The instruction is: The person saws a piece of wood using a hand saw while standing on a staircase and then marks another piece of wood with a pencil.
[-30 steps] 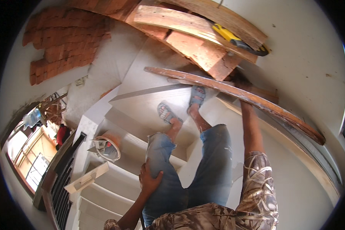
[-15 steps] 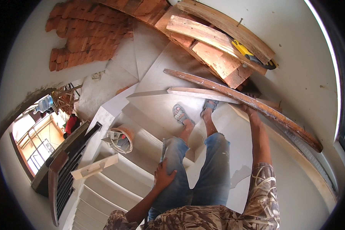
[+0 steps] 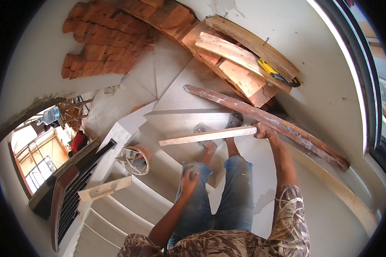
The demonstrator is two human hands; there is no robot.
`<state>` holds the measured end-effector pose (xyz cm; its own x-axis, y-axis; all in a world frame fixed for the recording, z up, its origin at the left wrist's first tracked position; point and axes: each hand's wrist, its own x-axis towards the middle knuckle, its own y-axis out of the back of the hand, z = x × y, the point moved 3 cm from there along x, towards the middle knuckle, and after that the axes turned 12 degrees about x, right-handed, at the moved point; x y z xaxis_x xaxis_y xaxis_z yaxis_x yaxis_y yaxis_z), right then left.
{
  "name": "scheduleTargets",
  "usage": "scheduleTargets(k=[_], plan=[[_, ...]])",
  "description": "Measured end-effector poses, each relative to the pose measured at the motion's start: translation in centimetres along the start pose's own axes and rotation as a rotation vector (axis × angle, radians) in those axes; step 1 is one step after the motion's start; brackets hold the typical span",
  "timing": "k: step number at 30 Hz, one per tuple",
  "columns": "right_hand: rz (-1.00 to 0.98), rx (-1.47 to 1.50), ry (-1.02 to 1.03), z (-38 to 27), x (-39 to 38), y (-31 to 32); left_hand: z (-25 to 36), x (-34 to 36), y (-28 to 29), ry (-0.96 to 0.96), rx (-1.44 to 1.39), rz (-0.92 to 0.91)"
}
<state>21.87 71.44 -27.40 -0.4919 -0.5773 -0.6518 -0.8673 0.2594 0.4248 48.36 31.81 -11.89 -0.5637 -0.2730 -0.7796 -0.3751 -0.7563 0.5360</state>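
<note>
A pale wooden strip (image 3: pixel 208 136) lies level across the view in front of my shins. My right hand (image 3: pixel 266 131) is closed round its right end, just below a long reddish-brown wooden beam (image 3: pixel 261 115). My left hand (image 3: pixel 189 181) rests on my left knee, its fingers apart and holding nothing I can see. The beam slants from the upper middle down to the right, beside the wall. Both my sandalled feet stand on the pale stair steps (image 3: pixel 188 116), partly behind the strip.
Bricks with wooden boards (image 3: pixel 227 46) and a yellow-handled saw (image 3: pixel 272 70) lie ahead. At left are a bucket (image 3: pixel 137 160), a plastering float (image 3: pixel 105 188) and a dark railing (image 3: pixel 66 201). Pale steps descend at lower left. Farther off, a person in red (image 3: pixel 77 141) shows.
My right hand has come out from under the brown beam and drawn the pale strip nearer and left. My left hand has slid from the thigh to the knee.
</note>
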Motion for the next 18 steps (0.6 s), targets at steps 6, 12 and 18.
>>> scheduleTargets(k=[6,12,18], plan=[[-0.216,-0.006,0.015,-1.4,0.7,0.0,1.4,11.6,-9.6,0.804,-1.185,-0.245],[-0.173,-0.024,0.155,-2.6,1.1,0.2,-0.2,17.6,-12.6,0.831,-1.548,0.022],[0.028,-0.016,0.113,-1.7,2.0,-2.1,3.9,11.2,-5.9,0.533,-1.411,0.191]])
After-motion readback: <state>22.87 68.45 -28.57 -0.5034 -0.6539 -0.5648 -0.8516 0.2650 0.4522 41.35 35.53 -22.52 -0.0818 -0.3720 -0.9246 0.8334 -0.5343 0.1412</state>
